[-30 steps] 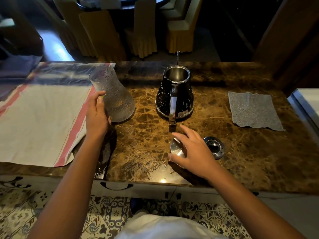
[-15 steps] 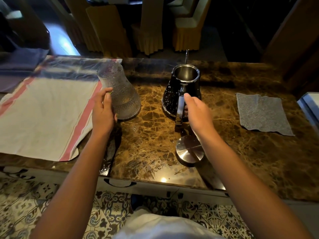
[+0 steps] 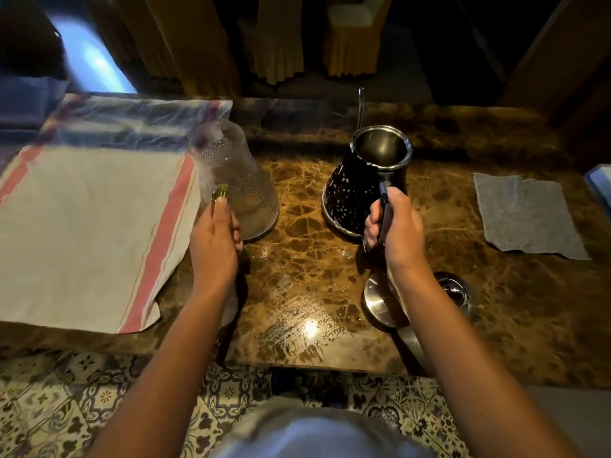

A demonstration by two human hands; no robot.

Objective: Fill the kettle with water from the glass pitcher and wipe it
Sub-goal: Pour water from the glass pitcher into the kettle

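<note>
- Right hand (image 3: 398, 226) has its grip closed around the handle of the kettle (image 3: 358, 190)
- Left hand (image 3: 215, 239) grip wraps the glass pitcher (image 3: 238, 183)
- Both stand on the marble tabletop (image 3: 297, 259), lid (image 3: 380, 302) near the front edge, grey cloth (image 3: 529, 216) at the right

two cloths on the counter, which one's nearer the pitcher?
The striped cloth: white with red bands, on the left, its edge right beside the pitcher held by the left hand. The plain grey cloth lies far right, beyond the kettle.
</note>
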